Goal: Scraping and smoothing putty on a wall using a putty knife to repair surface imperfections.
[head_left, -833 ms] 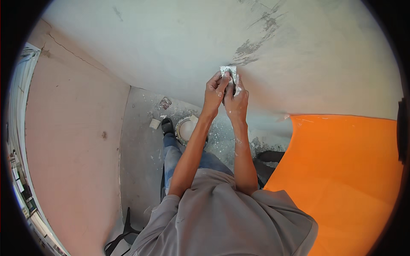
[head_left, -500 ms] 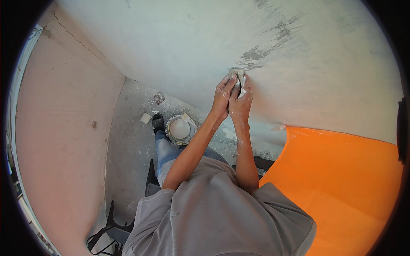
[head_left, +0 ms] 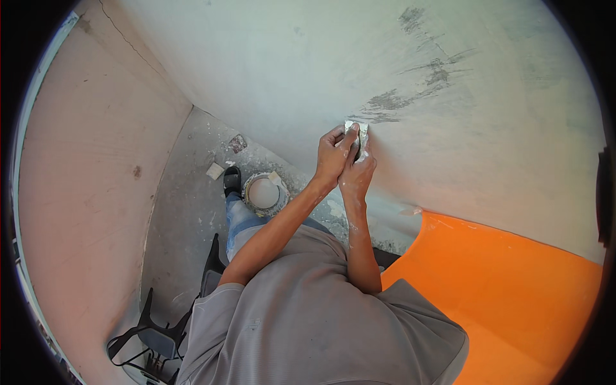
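My left hand point(head_left: 332, 154) and my right hand point(head_left: 357, 176) are close together in front of the pale wall point(head_left: 269, 70). Both are closed on a small flat putty scraper point(head_left: 362, 136) smeared white, just below a rough grey patch point(head_left: 391, 101) on the wall. My left fingers pinch its upper part, while my right hand grips lower down. A dark gap runs along it, and I cannot tell whether it is one blade or two. White smears mark my right fingers.
On the floor stands a putty-crusted bucket point(head_left: 265, 194) holding pale paste, beside my foot in a black sandal point(head_left: 231, 181). A pale square piece point(head_left: 215, 171) lies nearby. Black chair parts point(head_left: 160, 337) are at lower left. An orange sheet point(head_left: 500, 282) spreads at the right, against the wall.
The view has shifted a little. My hands remain together at the scraper, whose upper face has gone from greyish to coated with white putty.
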Tool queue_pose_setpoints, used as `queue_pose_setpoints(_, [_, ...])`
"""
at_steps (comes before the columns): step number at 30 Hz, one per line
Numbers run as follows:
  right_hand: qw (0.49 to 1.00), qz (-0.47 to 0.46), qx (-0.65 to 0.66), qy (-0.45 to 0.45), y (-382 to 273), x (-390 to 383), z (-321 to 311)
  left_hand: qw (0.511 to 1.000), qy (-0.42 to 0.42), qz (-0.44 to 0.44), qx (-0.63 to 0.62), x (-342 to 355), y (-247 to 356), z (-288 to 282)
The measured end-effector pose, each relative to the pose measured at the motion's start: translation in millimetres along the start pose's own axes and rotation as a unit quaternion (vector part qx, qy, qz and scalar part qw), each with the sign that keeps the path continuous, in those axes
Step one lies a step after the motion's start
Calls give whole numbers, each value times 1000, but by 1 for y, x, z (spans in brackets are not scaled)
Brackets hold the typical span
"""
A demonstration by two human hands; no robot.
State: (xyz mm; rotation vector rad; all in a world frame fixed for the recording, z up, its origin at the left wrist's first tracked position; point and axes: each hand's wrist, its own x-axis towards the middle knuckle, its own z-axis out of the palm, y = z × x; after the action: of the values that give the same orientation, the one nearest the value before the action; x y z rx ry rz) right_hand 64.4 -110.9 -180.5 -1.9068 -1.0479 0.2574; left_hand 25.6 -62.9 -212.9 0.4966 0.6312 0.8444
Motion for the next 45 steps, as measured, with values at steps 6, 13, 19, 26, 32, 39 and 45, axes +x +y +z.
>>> queue_pose_setpoints(6, [998,56,-12,-19,11,0,-3,991,8,49,125,-5,7,4])
queue_pose_setpoints(13, [999,16,-27,5,7,2,-5,996,-68,-56,-18,-7,0,-1])
queue_pose_setpoints(19, [1000,-18,-4,25,20,-2,0,995,-30,-38,-88,-12,-9,5])
queue_pose_setpoints(26, [998,50,37,-25,-4,7,-2,996,2,22,-89,-6,-6,-4])
queue_pose_setpoints(32, [997,47,49,-26,-6,12,1,998,17,23,-49,-4,9,3])
queue_pose_setpoints(39, [999,24,43,15,-3,8,9,996,47,38,69,-11,30,9])
queue_pose_setpoints(45, [993,67,92,-15,-5,9,17,964,43,110,238,-1,22,-19])
